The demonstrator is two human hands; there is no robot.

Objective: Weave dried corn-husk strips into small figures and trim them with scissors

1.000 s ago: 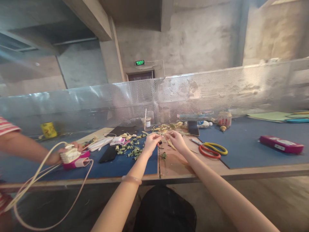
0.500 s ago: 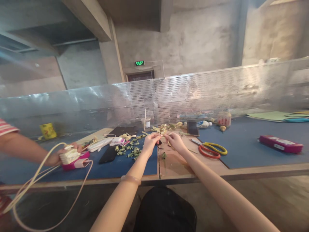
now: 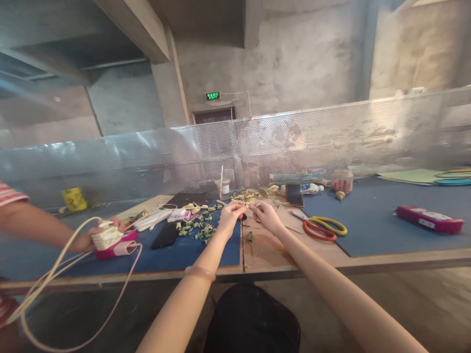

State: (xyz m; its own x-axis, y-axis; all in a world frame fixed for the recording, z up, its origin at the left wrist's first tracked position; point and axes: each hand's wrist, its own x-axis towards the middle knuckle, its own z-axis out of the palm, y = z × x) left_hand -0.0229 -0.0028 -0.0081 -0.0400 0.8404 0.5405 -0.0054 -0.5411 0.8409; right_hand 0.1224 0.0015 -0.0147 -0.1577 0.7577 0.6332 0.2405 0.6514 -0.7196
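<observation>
My left hand point(image 3: 231, 215) and my right hand point(image 3: 265, 215) meet over the middle of the bench, fingertips pinched close together. Between them shows a small pale-yellow piece point(image 3: 249, 202), too small to make out its kind. By my left fingertips is a small dark round thing point(image 3: 243, 216). Crumpled green-and-yellow pieces point(image 3: 204, 230) lie scattered on the blue mat, left of my left hand. Behind my hands spreads a heap of pale-yellow strips point(image 3: 270, 191). Right of my right hand rest scissors point(image 3: 324, 228) with one red and one yellow handle.
A black phone-like object point(image 3: 165, 235) lies at left. Farther left, another person's hand point(image 3: 117, 224) is at a pink-and-white power strip point(image 3: 114, 242) with cables. A magenta box point(image 3: 429, 219) and a jar point(image 3: 342, 181) stand right. Perforated metal screen point(image 3: 331, 127) runs behind the bench.
Both my hands stay in nearly the same place, fingertips still together, with only slight finger movement. The other things on the bench have not moved.
</observation>
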